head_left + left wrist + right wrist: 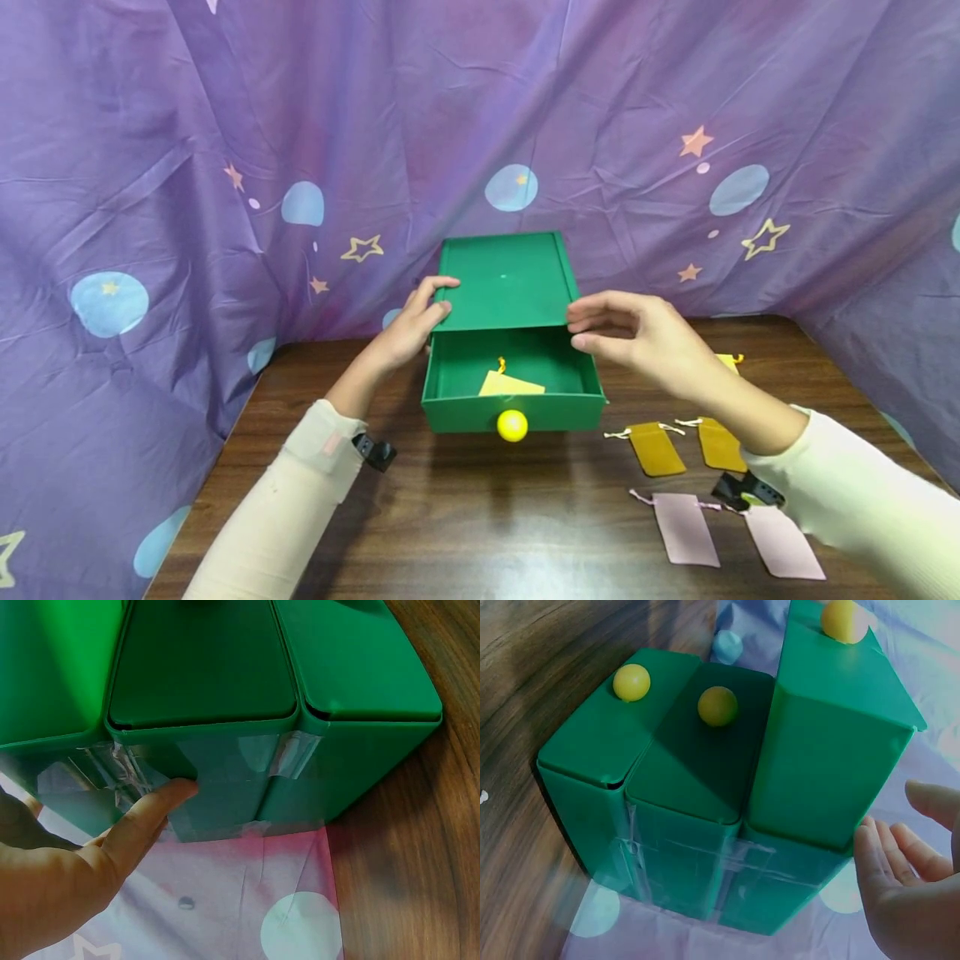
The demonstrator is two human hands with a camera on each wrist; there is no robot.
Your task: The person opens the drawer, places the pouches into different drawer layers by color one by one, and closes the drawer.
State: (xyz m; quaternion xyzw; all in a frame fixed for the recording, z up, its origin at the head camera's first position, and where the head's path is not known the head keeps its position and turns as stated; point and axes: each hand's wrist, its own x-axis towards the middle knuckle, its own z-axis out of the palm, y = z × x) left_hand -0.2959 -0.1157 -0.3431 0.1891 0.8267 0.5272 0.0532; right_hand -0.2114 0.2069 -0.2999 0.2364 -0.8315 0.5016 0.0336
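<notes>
A green drawer cabinet [502, 283] stands at the back of the wooden table. Its top drawer [446, 417] is pulled out, with a round yellow knob [512, 425] on the front. Inside lies a small yellow drawstring pouch [510, 385], partly hidden by the drawer front. My left hand [405, 333] rests against the cabinet's left side near the top; in the left wrist view a finger lies along the cabinet's taped side [225, 776]. At the right side, the fingertips of my right hand [660, 342] are at the cabinet's edge, with nothing held.
Two mustard drawstring pouches [656, 450] and two pink pouches [686, 529] lie on the table [465, 517] at the right. Another yellow pouch [729, 362] shows partly behind my right arm. A purple patterned cloth [420, 108] hangs behind. Two lower drawers [705, 757] are closed.
</notes>
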